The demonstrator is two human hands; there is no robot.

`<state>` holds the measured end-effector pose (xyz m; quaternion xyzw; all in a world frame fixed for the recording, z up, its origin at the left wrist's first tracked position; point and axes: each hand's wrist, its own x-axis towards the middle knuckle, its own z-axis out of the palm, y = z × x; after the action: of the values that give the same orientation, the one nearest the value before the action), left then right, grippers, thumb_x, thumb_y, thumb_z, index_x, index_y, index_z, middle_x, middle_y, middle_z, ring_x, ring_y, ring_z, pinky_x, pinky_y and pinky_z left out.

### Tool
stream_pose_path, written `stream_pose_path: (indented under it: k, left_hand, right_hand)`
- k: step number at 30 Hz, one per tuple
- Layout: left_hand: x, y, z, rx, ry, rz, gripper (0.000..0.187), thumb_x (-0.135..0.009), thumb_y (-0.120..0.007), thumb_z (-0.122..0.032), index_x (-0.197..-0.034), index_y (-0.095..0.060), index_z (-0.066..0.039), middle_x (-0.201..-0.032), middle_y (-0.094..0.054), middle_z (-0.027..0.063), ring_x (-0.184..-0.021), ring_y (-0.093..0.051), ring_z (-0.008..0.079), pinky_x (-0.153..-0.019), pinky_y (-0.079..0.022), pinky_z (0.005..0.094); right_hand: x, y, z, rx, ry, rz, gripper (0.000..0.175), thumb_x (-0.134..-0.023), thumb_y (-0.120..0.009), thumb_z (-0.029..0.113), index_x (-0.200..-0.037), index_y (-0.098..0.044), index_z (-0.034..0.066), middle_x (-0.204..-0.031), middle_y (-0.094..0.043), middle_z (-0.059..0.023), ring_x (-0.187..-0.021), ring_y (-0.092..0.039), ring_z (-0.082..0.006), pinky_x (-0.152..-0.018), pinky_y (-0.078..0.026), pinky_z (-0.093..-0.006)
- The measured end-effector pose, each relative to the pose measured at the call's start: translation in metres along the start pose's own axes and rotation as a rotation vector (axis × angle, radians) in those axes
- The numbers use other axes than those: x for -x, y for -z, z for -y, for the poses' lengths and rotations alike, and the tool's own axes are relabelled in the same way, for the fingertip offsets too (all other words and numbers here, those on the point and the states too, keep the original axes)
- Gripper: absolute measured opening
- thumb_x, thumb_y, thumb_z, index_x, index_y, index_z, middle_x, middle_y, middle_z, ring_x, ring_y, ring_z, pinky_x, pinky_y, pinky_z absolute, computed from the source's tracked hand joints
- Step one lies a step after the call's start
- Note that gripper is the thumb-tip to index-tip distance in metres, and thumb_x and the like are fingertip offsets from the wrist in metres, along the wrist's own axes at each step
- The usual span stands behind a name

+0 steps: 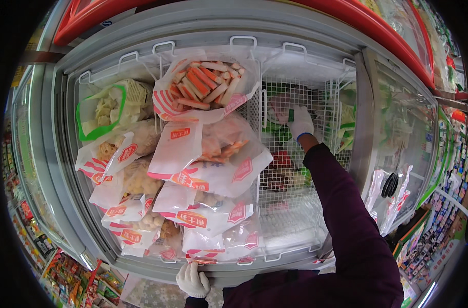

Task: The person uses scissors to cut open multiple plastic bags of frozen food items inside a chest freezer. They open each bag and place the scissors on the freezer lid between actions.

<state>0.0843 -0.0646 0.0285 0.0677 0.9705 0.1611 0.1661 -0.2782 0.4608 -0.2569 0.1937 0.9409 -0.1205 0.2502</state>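
My right hand, in a white knit glove with a blue cuff edge, reaches down into a white wire basket inside a chest freezer. Beside its fingers lie a pinkish package and a small green piece; its grip is unclear. My left hand, gloved too, rests with curled fingers at the freezer's front rim, by the lowest bags. To the left, open bags hold crab sticks and other frozen pieces. A green-edged bag holds pale chunks.
A sliding glass lid covers the freezer's right end, with black-handled scissors and plastic bags on it. A red-framed freezer stands beyond. Shelves of packaged goods line the lower left.
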Motion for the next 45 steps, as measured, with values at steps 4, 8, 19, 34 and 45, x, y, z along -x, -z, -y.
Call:
stream_pose_path:
  k: [4,8,19,34,45]
  left_hand:
    - [-0.006,0.003,-0.004,-0.006,0.003,0.002,0.047,-0.096,-0.058,-0.022,-0.138,-0.061,-0.001,-0.122,-0.071,0.0169,-0.109,-0.069,0.0403,-0.089,-0.049,0.0513]
    - [-0.007,0.003,-0.002,-0.015,-0.006,-0.004,0.047,-0.096,-0.058,-0.022,-0.138,-0.061,-0.001,-0.122,-0.071,0.0164,-0.109,-0.068,0.0399,-0.090,-0.049,0.0510]
    - [0.000,0.000,-0.004,-0.057,-0.002,0.008,0.047,-0.096,-0.059,-0.020,-0.139,-0.064,0.000,-0.124,-0.070,0.0172,-0.112,-0.067,0.0399,-0.094,-0.049,0.0512]
    - [0.005,-0.005,0.002,-0.089,0.016,0.050,0.046,-0.102,-0.055,-0.023,-0.140,-0.065,0.001,-0.128,-0.070,0.0184,-0.116,-0.066,0.0421,-0.100,-0.049,0.0533]
    - [0.008,-0.007,0.004,-0.089,-0.013,0.028,0.048,-0.098,-0.055,-0.016,-0.141,-0.064,0.003,-0.131,-0.070,0.0180,-0.119,-0.067,0.0404,-0.100,-0.049,0.0508]
  right_hand:
    - [0.004,-0.018,-0.003,-0.127,-0.112,-0.062,0.064,-0.087,-0.086,0.015,-0.144,-0.059,0.0100,-0.139,-0.062,-0.0234,-0.118,-0.068,-0.0457,-0.098,-0.059,-0.0512]
    - [0.002,-0.017,-0.001,-0.207,-0.156,-0.058,0.056,-0.088,-0.085,0.014,-0.140,-0.062,0.0100,-0.127,-0.070,-0.0212,-0.111,-0.071,-0.0434,-0.094,-0.060,-0.0509]
    - [-0.009,-0.044,-0.057,-0.308,0.177,-0.205,0.033,-0.092,-0.077,0.007,-0.124,-0.070,0.0107,-0.122,-0.069,-0.0184,-0.107,-0.069,-0.0400,-0.092,-0.056,-0.0467]
    - [-0.020,-0.030,-0.031,-0.199,-0.097,-0.127,0.087,-0.088,-0.083,0.056,-0.146,-0.059,-0.0052,-0.136,-0.070,-0.0284,-0.122,-0.071,-0.0431,-0.102,-0.060,-0.0517]
    - [-0.025,-0.009,-0.016,0.002,-0.150,-0.046,0.057,-0.097,-0.074,0.039,-0.142,-0.064,0.0048,-0.141,-0.067,-0.0258,-0.132,-0.063,-0.0432,-0.109,-0.053,-0.0515]
